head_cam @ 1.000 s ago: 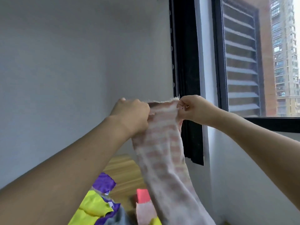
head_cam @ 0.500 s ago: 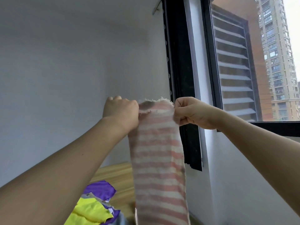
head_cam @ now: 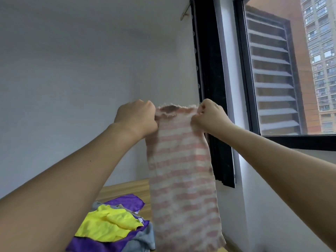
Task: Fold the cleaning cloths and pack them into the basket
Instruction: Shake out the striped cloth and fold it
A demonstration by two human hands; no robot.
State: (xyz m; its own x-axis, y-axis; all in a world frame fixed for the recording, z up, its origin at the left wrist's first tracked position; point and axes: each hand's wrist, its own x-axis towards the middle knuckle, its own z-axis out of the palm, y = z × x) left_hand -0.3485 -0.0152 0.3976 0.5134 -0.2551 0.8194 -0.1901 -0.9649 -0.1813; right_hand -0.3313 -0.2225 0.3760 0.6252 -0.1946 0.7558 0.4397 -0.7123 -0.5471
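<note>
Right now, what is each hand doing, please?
Left hand: closed, pinching a top corner of the striped cloth.
Right hand: closed, pinching the other top corner.

Bare, sleeveless forearms; no jewellery.

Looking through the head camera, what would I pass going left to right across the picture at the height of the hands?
Grey wall → left hand → striped cloth → right hand → black window frame → louvred shutter → tower block outside.

fuzzy frayed striped cloth [head_cam: 180, 171]; matt wooden surface [head_cam: 125, 188].
</note>
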